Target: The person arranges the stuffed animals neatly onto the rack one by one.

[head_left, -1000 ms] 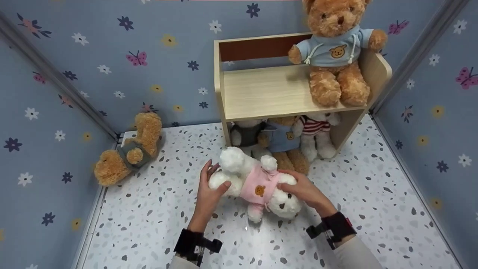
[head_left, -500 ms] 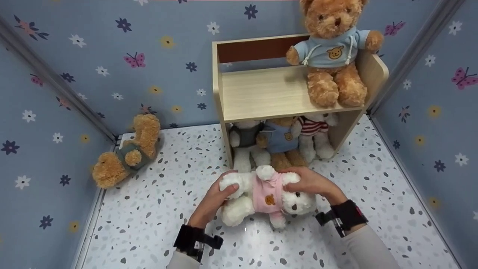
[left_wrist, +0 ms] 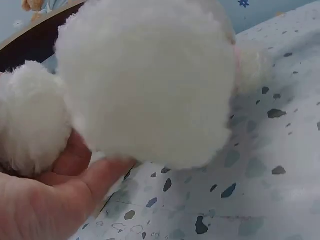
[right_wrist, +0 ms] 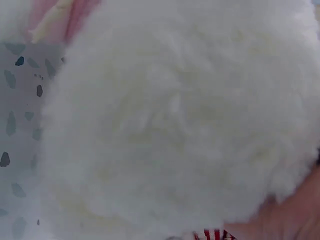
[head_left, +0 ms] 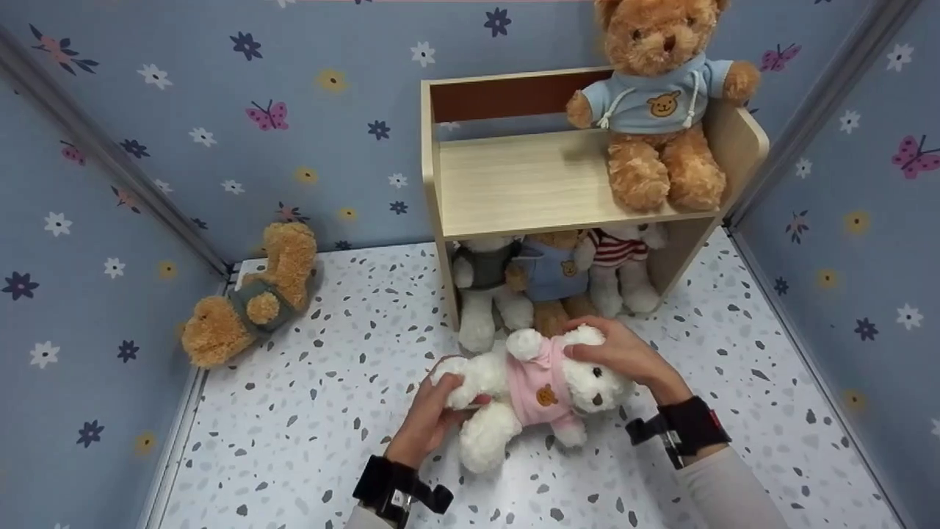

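A white plush bear in a pink hoodie (head_left: 540, 386) lies sideways just above the speckled floor (head_left: 308, 441), head to the right. My left hand (head_left: 440, 400) grips its upper leg; the left wrist view shows white fur (left_wrist: 145, 80) filling the frame with my palm beneath it. My right hand (head_left: 617, 353) curls over the top of the bear's head, whose fur (right_wrist: 180, 115) fills the right wrist view.
A wooden shelf unit (head_left: 543, 184) stands behind, with a brown bear in a blue hoodie (head_left: 657, 103) on top and three small bears (head_left: 558, 275) underneath. Another brown bear (head_left: 250, 301) lies at the left wall. Floral walls enclose three sides.
Both hands have turned the white bear, so its head rose to the right and its legs swung down to the left. My left hand has closed round one leg.
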A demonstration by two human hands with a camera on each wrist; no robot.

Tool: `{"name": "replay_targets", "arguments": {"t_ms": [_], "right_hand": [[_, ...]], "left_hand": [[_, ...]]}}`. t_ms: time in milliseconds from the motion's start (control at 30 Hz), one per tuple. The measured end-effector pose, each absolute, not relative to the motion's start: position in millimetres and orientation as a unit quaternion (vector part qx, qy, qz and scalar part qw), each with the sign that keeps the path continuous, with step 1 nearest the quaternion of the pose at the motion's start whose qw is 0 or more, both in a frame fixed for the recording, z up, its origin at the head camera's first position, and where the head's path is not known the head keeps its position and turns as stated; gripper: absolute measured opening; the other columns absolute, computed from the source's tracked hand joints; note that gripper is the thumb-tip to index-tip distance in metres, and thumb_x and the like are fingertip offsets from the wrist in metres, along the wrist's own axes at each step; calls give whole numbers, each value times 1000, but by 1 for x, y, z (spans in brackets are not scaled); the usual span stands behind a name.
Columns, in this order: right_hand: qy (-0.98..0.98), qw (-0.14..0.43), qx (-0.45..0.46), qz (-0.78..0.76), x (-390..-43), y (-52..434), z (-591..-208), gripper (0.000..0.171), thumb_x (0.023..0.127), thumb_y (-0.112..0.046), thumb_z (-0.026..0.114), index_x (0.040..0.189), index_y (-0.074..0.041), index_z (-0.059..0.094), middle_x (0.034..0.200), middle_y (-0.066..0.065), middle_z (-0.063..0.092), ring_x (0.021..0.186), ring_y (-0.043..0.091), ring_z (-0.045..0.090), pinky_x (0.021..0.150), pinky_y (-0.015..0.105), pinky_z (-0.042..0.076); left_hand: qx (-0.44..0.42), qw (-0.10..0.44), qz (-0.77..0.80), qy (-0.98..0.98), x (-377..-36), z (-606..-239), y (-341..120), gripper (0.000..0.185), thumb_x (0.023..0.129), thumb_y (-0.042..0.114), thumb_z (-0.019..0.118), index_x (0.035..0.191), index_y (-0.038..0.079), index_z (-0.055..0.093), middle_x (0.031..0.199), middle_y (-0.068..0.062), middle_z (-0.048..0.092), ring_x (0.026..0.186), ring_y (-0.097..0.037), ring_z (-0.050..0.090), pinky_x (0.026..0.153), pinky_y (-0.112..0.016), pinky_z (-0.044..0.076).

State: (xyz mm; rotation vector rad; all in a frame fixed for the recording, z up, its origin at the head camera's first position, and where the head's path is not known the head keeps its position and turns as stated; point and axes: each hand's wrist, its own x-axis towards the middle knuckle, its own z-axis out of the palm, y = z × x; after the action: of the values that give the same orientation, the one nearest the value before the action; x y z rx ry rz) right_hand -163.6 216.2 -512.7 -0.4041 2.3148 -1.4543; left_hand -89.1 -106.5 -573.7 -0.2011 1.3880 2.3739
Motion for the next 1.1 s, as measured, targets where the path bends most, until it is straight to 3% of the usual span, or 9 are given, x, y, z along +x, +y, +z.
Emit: {"name": "replay_targets", "arguments": {"t_ms": [133, 233, 300, 400, 467, 600, 733, 933, 1100], "right_hand": [[843, 191, -174, -472, -166, 216, -507, 41, 85, -23, 75, 121, -6, 64, 108, 6, 67, 92, 24, 62, 81, 41, 50], [846, 194, -201, -455, -170, 213, -511, 39, 83, -25, 77, 116, -8, 67, 104, 2, 68, 91, 22, 63, 81, 40, 51], [847, 202, -213, -444, -170, 207, -508, 37, 82, -26, 77, 115, -11, 68, 103, -2, 68, 89, 19, 64, 79, 37, 52], [846, 217, -235, -425, -170, 196, -505, 34, 82, -26, 77, 114, -18, 68, 103, -5, 68, 87, 17, 64, 77, 37, 53], [850, 225, -250, -406, -170, 190, -502, 33, 82, -27, 77, 114, -23, 68, 104, -8, 67, 86, 15, 64, 75, 36, 53], [855, 223, -269, -384, -170, 181, -497, 33, 81, -31, 77, 112, -28, 68, 103, -11, 67, 86, 13, 63, 73, 35, 53], [855, 181, -255, -414, -172, 181, -497, 34, 85, -39, 73, 115, -22, 69, 106, -7, 67, 92, 14, 63, 79, 37, 51], [828, 137, -160, -519, -170, 198, -502, 44, 99, -43, 53, 129, -12, 61, 126, 6, 61, 115, 22, 56, 98, 43, 43], [773, 142, -104, -609, -162, 212, -507, 56, 104, -46, 36, 139, -5, 51, 135, 12, 54, 122, 24, 52, 101, 46, 40]], "left_hand": [[-21, 246, 768, 591, -90, -574, -112, 35, 95, 36, 57, 114, 8, 61, 114, -11, 60, 104, -28, 59, 90, -45, 47], [1, 253, 704, 664, -94, -574, -109, 41, 93, 42, 62, 111, 6, 59, 116, -9, 57, 106, -26, 56, 90, -38, 45], [15, 251, 671, 698, -95, -575, -103, 50, 88, 40, 70, 123, 8, 55, 126, -11, 52, 116, -30, 51, 95, -41, 43], [51, 251, 644, 721, -98, -579, -95, 74, 80, 32, 81, 142, 20, 43, 140, -11, 41, 127, -33, 42, 100, -45, 40], [84, 260, 657, 702, -99, -583, -90, 81, 78, 23, 83, 146, 26, 40, 142, -11, 43, 128, -32, 43, 102, -45, 38], [132, 256, 693, 661, -100, -589, -82, 70, 79, 13, 82, 140, 23, 50, 133, -6, 55, 119, -26, 54, 102, -42, 40], [112, 207, 698, 676, -98, -590, -79, 58, 79, 14, 81, 132, 20, 58, 125, -2, 61, 115, -21, 57, 102, -40, 40], [48, 182, 699, 690, -96, -591, -77, 48, 82, 23, 78, 126, 11, 60, 117, -5, 63, 107, -21, 58, 95, -35, 44], [37, 145, 724, 674, -96, -593, -78, 50, 85, 18, 74, 129, 2, 55, 118, -10, 62, 108, -22, 58, 95, -34, 44]]}}
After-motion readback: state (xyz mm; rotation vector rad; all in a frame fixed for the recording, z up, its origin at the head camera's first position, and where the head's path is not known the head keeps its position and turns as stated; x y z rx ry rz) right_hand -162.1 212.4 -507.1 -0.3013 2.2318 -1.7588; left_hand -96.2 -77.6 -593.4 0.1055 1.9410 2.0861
